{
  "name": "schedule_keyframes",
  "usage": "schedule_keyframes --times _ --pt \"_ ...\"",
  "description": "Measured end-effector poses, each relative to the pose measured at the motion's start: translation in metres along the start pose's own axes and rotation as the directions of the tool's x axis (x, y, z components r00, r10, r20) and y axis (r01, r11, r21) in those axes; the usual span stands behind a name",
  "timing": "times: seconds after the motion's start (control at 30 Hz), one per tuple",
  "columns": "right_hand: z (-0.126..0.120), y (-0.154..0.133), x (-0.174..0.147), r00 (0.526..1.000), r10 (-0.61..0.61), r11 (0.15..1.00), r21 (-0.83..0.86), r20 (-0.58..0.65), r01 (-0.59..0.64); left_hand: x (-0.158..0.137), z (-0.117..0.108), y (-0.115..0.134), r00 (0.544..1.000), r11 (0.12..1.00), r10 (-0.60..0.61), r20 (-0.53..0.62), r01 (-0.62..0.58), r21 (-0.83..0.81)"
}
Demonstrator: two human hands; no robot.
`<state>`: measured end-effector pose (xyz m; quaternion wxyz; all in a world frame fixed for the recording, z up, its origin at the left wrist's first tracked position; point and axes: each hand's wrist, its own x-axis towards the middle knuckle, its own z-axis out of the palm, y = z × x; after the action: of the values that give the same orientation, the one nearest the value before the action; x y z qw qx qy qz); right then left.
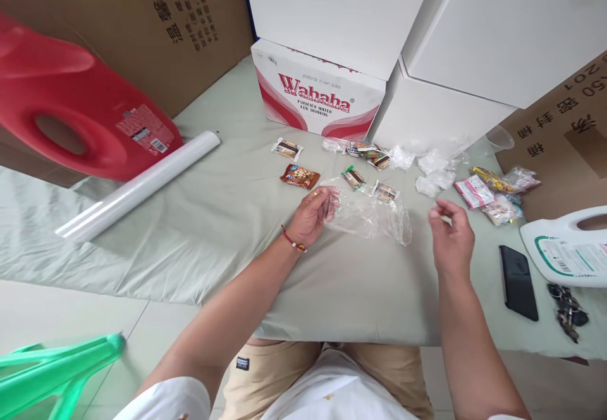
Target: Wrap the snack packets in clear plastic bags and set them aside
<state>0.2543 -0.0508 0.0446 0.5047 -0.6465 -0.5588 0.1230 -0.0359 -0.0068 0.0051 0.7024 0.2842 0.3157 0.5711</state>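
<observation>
My left hand (310,216) pinches the edge of a clear plastic bag (365,217), which spreads out to the right over the cloth. Off to the bag's right, my right hand (453,236) is raised with its fingers curled and the thumb apart from them; I see nothing between them. Just beyond the bag lie a green-edged wrapped snack (353,177) and a white-edged wrapped snack (385,191). A brown cookie packet (300,176) and another wrapped snack (287,148) rest past my left hand.
Crumpled clear bags (434,170) and colourful packets (474,191) lie at the right. A phone (518,282), keys (568,312) and a white jug (569,249) are nearer. A Wahaha carton (317,91) stands behind; a plastic roll (142,186) and red jug (90,97) are left.
</observation>
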Motion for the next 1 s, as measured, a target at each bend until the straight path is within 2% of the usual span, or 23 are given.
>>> schedule_keyframes --times 0.03,0.07,0.1,0.17,0.2,0.23,0.27,0.33,0.4,0.47,0.53,0.57,0.63,0.7,0.77,0.87,0.93,1.0 --pt "0.006 -0.012 0.005 0.985 -0.125 0.992 -0.014 0.118 0.128 -0.002 0.001 0.001 0.999 1.000 -0.008 0.049 0.007 0.019" --pt "0.012 -0.025 0.009 0.934 -0.247 0.965 -0.020 0.259 0.261 -0.004 0.002 0.002 0.995 0.999 -0.021 0.100 0.017 0.043" --pt "0.018 -0.036 0.012 0.847 -0.351 0.922 -0.009 0.399 0.386 -0.006 0.002 0.004 0.988 0.997 -0.042 0.149 0.032 0.070" --pt "0.029 -0.055 0.013 0.629 -0.485 0.816 0.054 0.607 0.576 -0.009 0.003 0.006 0.965 0.989 -0.114 0.237 0.088 0.119" --pt "0.032 -0.061 0.009 0.544 -0.522 0.767 0.082 0.657 0.637 -0.010 0.002 0.008 0.951 0.983 -0.161 0.266 0.130 0.131" --pt "0.034 -0.065 0.004 0.493 -0.546 0.726 0.089 0.678 0.682 -0.011 0.002 0.009 0.935 0.975 -0.211 0.284 0.178 0.135" --pt "0.035 -0.067 -0.004 0.475 -0.559 0.694 0.070 0.679 0.716 -0.011 0.002 0.009 0.917 0.963 -0.262 0.299 0.229 0.142" --pt "0.032 -0.066 -0.024 0.504 -0.565 0.657 -0.012 0.653 0.754 -0.011 0.001 0.008 0.881 0.932 -0.349 0.319 0.290 0.218" --pt "0.027 -0.060 -0.049 0.551 -0.563 0.650 -0.083 0.616 0.756 -0.012 0.001 0.004 0.856 0.877 -0.394 0.335 0.243 0.414" --pt "0.020 -0.051 -0.074 0.602 -0.558 0.668 -0.120 0.571 0.734 -0.015 0.003 -0.002 0.859 0.784 -0.356 0.368 0.061 0.618" --pt "0.015 -0.042 -0.095 0.660 -0.545 0.710 -0.134 0.517 0.691 -0.019 0.006 -0.008 0.870 0.674 -0.257 0.421 -0.151 0.724" --pt "0.012 -0.038 -0.105 0.691 -0.535 0.735 -0.135 0.487 0.664 -0.022 0.007 -0.011 0.874 0.619 -0.210 0.437 -0.227 0.752" --pt "0.007 -0.030 -0.120 0.749 -0.507 0.785 -0.131 0.427 0.606 -0.026 0.011 -0.016 0.889 0.506 -0.152 0.431 -0.304 0.807" --pt "0.001 -0.024 -0.133 0.793 -0.475 0.821 -0.133 0.380 0.555 -0.030 0.016 -0.020 0.911 0.381 -0.125 0.392 -0.320 0.867" --pt "-0.004 -0.019 -0.143 0.817 -0.450 0.839 -0.142 0.361 0.525 -0.032 0.023 -0.026 0.937 0.255 -0.089 0.338 -0.307 0.917" --pt "-0.012 -0.013 -0.155 0.827 -0.434 0.845 -0.157 0.357 0.511 -0.031 0.032 -0.034 0.982 0.105 0.009 0.187 -0.187 0.977" --pt "-0.017 -0.010 -0.162 0.827 -0.431 0.843 -0.166 0.359 0.512 -0.026 0.033 -0.038 0.991 0.078 0.056 0.119 -0.123 0.989" --pt "-0.023 -0.007 -0.166 0.828 -0.430 0.842 -0.172 0.360 0.512 -0.021 0.029 -0.040 0.990 0.156 0.099 0.103 -0.117 0.981"
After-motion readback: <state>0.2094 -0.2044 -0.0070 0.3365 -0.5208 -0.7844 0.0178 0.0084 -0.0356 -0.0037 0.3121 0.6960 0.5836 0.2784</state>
